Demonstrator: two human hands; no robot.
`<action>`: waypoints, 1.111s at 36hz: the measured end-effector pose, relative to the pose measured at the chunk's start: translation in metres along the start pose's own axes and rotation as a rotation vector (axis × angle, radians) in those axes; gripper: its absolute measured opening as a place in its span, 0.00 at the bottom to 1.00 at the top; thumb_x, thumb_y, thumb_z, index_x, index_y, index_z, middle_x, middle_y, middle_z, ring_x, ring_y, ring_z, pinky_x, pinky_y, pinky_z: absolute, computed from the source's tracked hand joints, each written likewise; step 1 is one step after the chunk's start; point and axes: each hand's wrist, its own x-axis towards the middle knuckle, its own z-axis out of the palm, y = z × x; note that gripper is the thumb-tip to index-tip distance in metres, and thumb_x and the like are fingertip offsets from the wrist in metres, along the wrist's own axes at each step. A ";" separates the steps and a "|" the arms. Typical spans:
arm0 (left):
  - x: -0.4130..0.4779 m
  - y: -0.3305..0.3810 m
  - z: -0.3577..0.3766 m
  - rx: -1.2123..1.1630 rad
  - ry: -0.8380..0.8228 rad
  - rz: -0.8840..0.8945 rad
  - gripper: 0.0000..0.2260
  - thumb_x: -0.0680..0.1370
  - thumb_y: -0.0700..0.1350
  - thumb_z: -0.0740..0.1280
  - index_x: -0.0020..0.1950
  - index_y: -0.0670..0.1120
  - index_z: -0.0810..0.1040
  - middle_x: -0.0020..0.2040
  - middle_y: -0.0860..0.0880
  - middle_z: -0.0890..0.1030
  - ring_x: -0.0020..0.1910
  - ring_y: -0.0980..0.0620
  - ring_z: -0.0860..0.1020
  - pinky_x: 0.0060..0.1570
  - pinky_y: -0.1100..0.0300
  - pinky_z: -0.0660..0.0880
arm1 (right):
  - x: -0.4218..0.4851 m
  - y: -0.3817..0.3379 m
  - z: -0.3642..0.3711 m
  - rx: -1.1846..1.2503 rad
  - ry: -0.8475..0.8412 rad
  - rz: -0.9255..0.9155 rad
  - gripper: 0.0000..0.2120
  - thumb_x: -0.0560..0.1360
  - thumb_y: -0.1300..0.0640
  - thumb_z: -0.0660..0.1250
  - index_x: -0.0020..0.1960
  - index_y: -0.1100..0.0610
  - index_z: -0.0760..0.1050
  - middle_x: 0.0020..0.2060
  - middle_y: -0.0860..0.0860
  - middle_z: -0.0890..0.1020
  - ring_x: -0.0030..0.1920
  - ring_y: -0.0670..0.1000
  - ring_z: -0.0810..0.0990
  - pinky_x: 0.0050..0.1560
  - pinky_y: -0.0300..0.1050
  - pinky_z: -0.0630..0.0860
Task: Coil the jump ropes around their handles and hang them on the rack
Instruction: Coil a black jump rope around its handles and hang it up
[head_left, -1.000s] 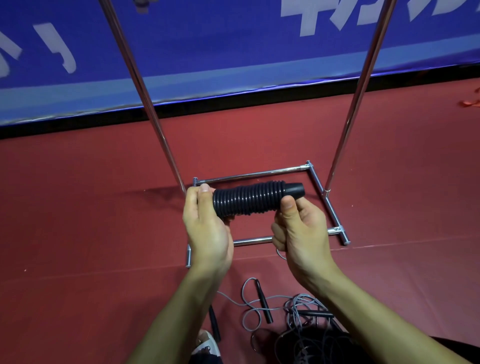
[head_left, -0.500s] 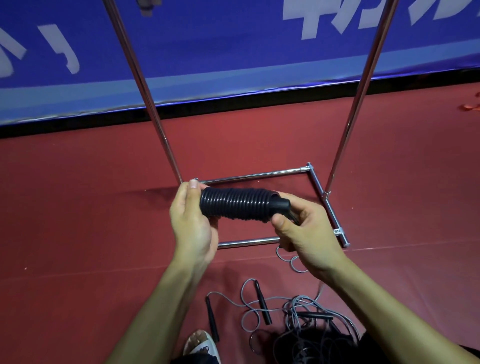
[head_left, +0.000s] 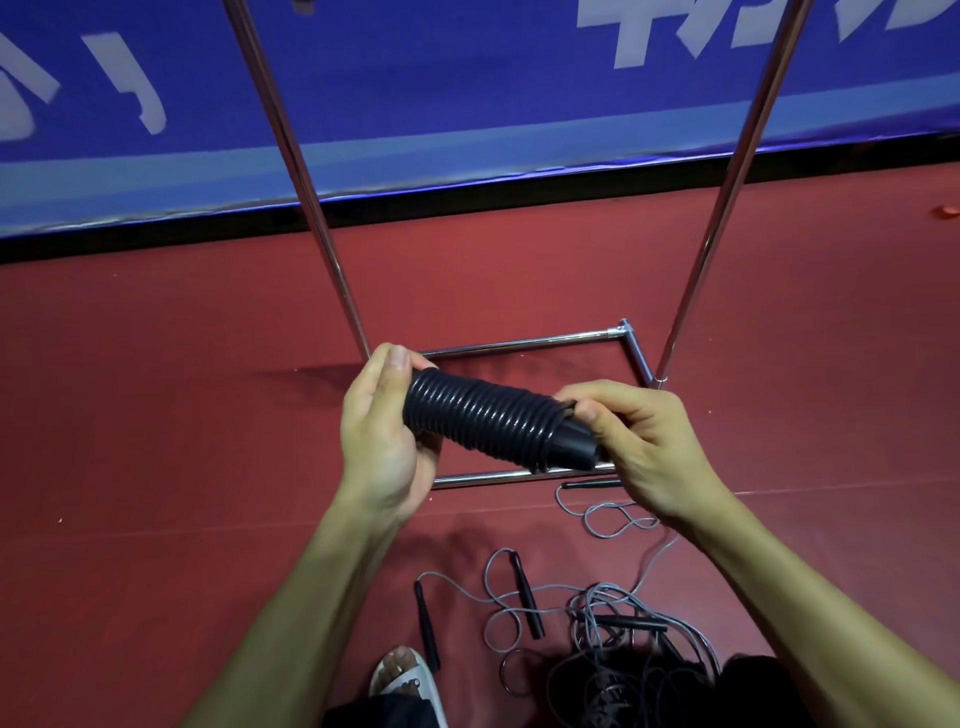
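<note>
the coiled jump rope (head_left: 483, 418) was up in front of you, tilted down to the right above the rack's base. its black cord was wound in tight turns round the handles. your left hand (head_left: 379, 436) curled round its left end, thumb on top. your right hand (head_left: 644, 447) pinched the bare handle end and the last turn of cord between thumb and fingers.

below you lay a red floor (head_left: 156, 441) with a faint seam across it, running back to a black strip (head_left: 156, 236) and a blue banner (head_left: 415, 78) with white lettering. the chrome rack (head_left: 519, 343) stood on that floor, a rectangular base with two uprights.

the uprights ran out of the top of the view, so whatever they carried was cut off. the loose jump ropes (head_left: 608, 623) by your feet lay tangled, grey cords and black handles, too knotted to count. a sandalled foot (head_left: 405, 675) showed only partly at the bottom edge. most of your left fingers were hidden behind the coil, and the lettering was cropped past reading.
</note>
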 end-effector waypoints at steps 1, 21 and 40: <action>-0.001 0.000 0.001 -0.009 0.004 -0.003 0.12 0.77 0.48 0.58 0.39 0.42 0.68 0.29 0.51 0.70 0.28 0.57 0.69 0.29 0.65 0.69 | 0.000 0.002 0.002 -0.001 0.025 -0.007 0.10 0.77 0.49 0.64 0.45 0.36 0.82 0.40 0.55 0.81 0.39 0.49 0.74 0.39 0.36 0.71; 0.002 -0.018 0.017 -0.231 0.511 -0.299 0.10 0.83 0.42 0.60 0.41 0.44 0.70 0.32 0.47 0.71 0.28 0.52 0.72 0.33 0.56 0.75 | -0.010 0.005 0.046 0.474 0.320 0.227 0.08 0.81 0.66 0.60 0.50 0.55 0.63 0.30 0.56 0.78 0.24 0.48 0.63 0.25 0.39 0.61; -0.004 -0.026 0.022 -0.290 0.698 -0.676 0.11 0.84 0.40 0.58 0.42 0.40 0.70 0.29 0.43 0.70 0.27 0.51 0.65 0.32 0.52 0.76 | -0.008 0.018 0.028 -0.649 0.024 -0.148 0.16 0.69 0.60 0.73 0.57 0.56 0.79 0.37 0.48 0.82 0.37 0.48 0.81 0.44 0.41 0.76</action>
